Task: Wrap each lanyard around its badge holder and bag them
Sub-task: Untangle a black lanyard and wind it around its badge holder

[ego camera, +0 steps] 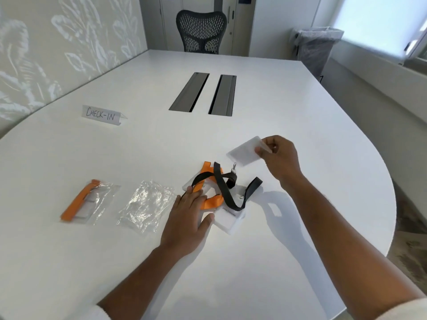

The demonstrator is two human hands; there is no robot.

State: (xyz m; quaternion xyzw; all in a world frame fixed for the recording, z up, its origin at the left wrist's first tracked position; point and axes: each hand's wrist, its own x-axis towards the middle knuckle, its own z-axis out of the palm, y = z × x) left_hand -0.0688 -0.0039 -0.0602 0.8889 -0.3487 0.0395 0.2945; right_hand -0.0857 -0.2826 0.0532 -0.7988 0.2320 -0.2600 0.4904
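My right hand (278, 155) pinches a clear badge holder (245, 151) and holds it lifted above the white table (231, 262). Its clip hangs down to a black lanyard (221, 181) that loops over a pile of more badge holders (227, 221) and an orange lanyard (211, 203). My left hand (187, 218) lies flat with straight fingers on that pile, touching the orange lanyard. To the left sits a clear bag (87, 200) holding a badge wrapped in an orange lanyard. An unfilled clear bag (145, 205) lies between it and my left hand.
A folded "CHECK-IN" paper sign (101, 114) stands at the back left. Two dark cable slots (203, 93) are set into the table's middle. A mesh chair (201, 31) stands at the far end, a lined bin (316, 47) to the right. The table's curved edge runs close on the right.
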